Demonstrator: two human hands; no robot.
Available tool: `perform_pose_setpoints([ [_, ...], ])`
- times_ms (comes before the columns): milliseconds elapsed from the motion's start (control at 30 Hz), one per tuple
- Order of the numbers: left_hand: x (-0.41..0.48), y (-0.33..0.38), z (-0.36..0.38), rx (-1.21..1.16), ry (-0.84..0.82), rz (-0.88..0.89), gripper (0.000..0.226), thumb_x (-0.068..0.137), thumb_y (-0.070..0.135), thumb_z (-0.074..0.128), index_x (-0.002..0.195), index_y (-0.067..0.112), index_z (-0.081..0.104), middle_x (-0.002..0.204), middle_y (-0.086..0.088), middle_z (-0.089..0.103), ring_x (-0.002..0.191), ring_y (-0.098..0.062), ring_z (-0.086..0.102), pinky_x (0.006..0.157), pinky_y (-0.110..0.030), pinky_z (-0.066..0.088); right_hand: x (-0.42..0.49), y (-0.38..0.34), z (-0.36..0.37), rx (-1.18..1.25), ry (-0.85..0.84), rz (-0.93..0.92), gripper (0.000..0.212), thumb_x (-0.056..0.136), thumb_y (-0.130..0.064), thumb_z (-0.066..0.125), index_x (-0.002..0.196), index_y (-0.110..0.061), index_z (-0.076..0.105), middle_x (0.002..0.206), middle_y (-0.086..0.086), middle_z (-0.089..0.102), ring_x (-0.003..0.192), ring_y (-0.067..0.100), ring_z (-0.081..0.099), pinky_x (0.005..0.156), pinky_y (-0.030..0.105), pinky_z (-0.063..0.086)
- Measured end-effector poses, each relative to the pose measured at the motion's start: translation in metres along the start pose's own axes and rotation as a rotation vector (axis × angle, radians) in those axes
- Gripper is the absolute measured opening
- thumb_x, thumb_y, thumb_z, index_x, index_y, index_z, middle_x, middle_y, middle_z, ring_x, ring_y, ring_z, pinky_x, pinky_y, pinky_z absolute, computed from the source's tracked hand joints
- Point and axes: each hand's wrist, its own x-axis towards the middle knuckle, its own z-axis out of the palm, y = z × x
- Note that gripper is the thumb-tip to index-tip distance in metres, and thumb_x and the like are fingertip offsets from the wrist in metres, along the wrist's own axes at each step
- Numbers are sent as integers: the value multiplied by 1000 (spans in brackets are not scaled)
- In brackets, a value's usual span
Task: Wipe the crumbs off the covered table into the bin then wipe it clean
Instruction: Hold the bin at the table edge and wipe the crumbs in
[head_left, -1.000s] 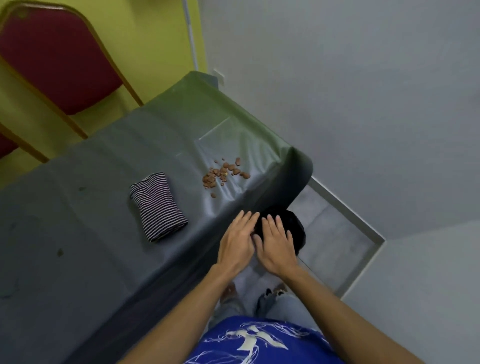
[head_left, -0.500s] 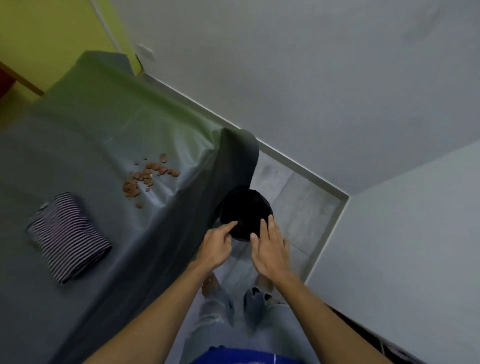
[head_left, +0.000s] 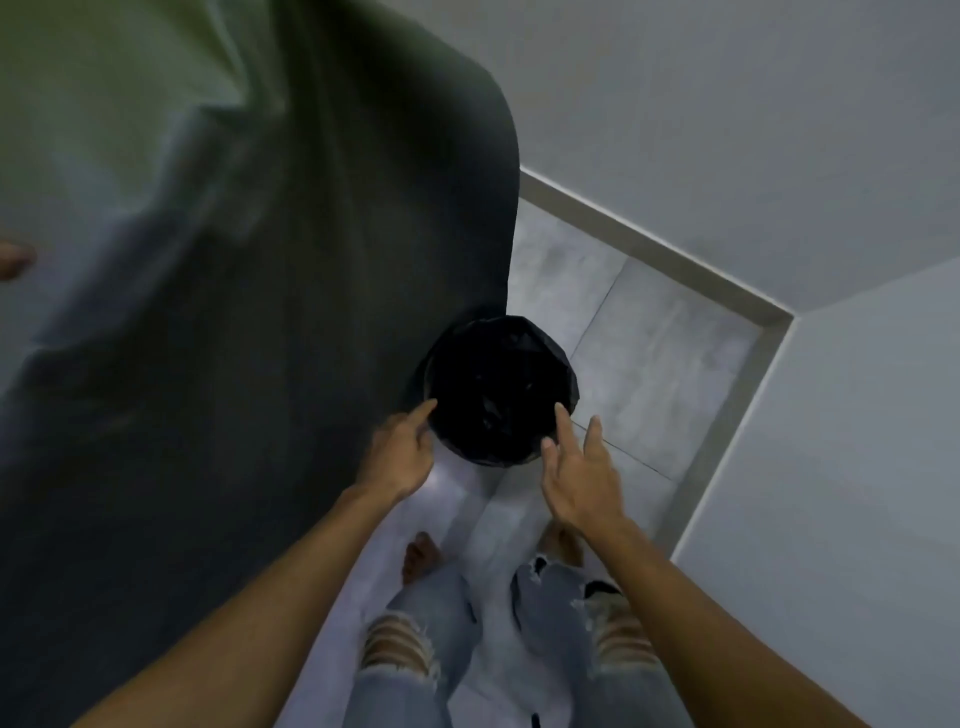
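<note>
While apart, hands (head_left: 402, 457) (head_left: 582, 480) (bare) at bin (head_left: 501, 384)

A plain pale grey wall (head_left: 727, 104) fills the upper right of the frame. A second wall (head_left: 857, 467) of the same colour takes the right edge, and the two meet in a corner at middle right. A light grey skirting (head_left: 649, 249) runs along the foot of both. The floor (head_left: 660, 364) is large grey tiles (mottled, with thin dark grout lines (head_left: 597, 313)), brightest at lower centre.
</note>
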Motion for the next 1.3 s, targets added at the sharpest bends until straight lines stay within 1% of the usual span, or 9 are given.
perform_pose_setpoints([
  [200,88,-39,69,-57,65,-87,58,100,35,46,154,37,24,143,-20,47,132,-36,44,110,-40,38,99,33,48,94,30,35,57,103,-59,18,154,-51,-7,166,18,-4,133,45,45,105,54,41],
  [467,137,-52,118,-134,110,-242,58,102,34,43,154,42,16,146,-25,40,132,-41,42,108,-42,36,158,57,90,216,98,-5,55,105,-55,21,155,-50,-1,164,22,14,137,45,41,106,52,40],
  [567,143,-54,128,-203,161,-275,57,104,14,38,153,40,25,143,-19,47,128,-35,48,104,-32,37,173,66,102,197,159,-67,58,108,-33,28,157,-43,-2,141,23,50,98,39,61,77,40,47],
  [667,135,-50,129,-268,172,-314,60,102,7,38,151,42,29,142,-17,47,124,-32,52,96,-23,35,169,74,94,174,144,-73,82,98,-5,41,158,-37,-4,102,22,63,72,33,56,66,39,48],
  [800,99,-24,115,-313,182,-244,66,96,-1,40,149,37,36,144,-10,50,127,-26,52,103,-17,32,127,78,59,233,134,-29,93,90,4,43,159,-35,-5,92,19,61,72,35,58,66,42,51],
  [933,36,19,83,-383,245,-226,65,93,-2,40,145,36,44,143,-8,54,119,-29,59,108,-34,44,59,70,11,253,174,13,90,89,5,44,159,-34,5,78,16,59,62,31,52,58,33,38],
  [1033,-24,46,47,-410,243,-230,64,95,-2,40,145,37,45,143,-8,53,119,-28,59,110,-36,43,0,51,-33,280,243,33,85,92,4,43,158,-38,12,71,16,57,60,29,54,56,34,39],
  [1167,-107,75,-9,-409,267,-239,62,96,1,42,144,39,44,135,-10,60,102,-29,66,101,-35,49,-85,18,-88,311,253,-44,83,94,2,44,158,-40,11,75,17,60,64,32,56,61,37,46],
  [1300,-193,104,-62,-373,265,-238,62,95,0,42,146,35,43,134,-12,61,120,-29,58,103,-20,36,-159,-16,-138,267,191,-11,94,91,-6,54,156,-48,-1,99,9,59,73,29,54,69,35,47],
])
